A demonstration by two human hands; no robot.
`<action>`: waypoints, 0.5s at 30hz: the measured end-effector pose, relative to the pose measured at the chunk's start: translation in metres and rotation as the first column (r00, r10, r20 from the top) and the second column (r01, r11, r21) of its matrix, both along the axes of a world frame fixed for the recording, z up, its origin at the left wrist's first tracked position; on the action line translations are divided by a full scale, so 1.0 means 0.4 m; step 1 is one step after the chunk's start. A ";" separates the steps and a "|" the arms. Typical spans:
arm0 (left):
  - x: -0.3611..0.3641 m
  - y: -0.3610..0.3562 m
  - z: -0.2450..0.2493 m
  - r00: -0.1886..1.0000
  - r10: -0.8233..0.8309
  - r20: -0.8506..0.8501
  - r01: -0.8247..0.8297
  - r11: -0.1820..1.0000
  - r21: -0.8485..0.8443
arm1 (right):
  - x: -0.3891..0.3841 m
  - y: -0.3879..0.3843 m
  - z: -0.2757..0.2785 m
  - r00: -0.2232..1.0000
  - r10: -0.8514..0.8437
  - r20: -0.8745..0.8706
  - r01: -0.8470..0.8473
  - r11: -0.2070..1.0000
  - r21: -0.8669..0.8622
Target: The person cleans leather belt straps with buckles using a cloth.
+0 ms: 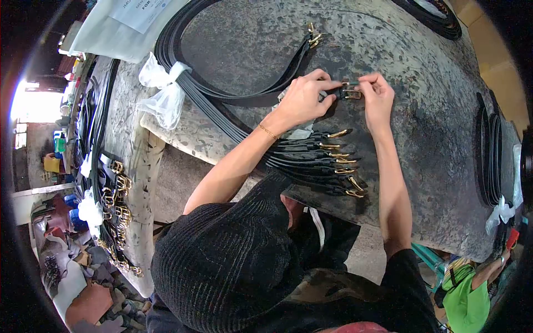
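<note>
Over the dark worktable my left hand is closed on the end of a black belt, thumb and index finger near its gold buckle. From the other side, my right hand pinches at the buckle, fingertips together; any small part between them is too small to make out. Below my left wrist lies a row of black belts with gold buckles facing right. Another buckle group rests above my hands. A white plastic tie binds the belt bundle at the left.
The stained table carries coiled belts at the right and more at the top right. A white bag lies top left. Many buckled belts hang at the left edge, above leather scraps. A person in green is at lower right.
</note>
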State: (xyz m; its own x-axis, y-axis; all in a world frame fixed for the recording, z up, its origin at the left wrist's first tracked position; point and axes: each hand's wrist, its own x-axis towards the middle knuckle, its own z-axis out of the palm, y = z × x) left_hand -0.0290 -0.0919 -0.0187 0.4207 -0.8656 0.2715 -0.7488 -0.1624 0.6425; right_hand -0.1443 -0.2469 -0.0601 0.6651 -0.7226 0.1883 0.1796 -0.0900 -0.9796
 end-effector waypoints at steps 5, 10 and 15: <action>0.011 0.010 -0.011 0.996 -0.083 0.044 0.086 0.994 -0.065 | -0.007 -0.020 -0.001 0.980 0.011 0.201 -0.078 0.941 0.330; 0.003 -0.001 -0.007 0.999 -0.034 0.028 0.037 0.994 -0.104 | -0.007 -0.012 0.013 0.977 0.003 0.214 -0.082 0.929 0.361; 0.012 -0.012 -0.027 0.998 -0.054 0.036 0.059 0.987 -0.152 | -0.005 -0.016 0.004 0.972 0.034 0.233 -0.115 0.932 0.344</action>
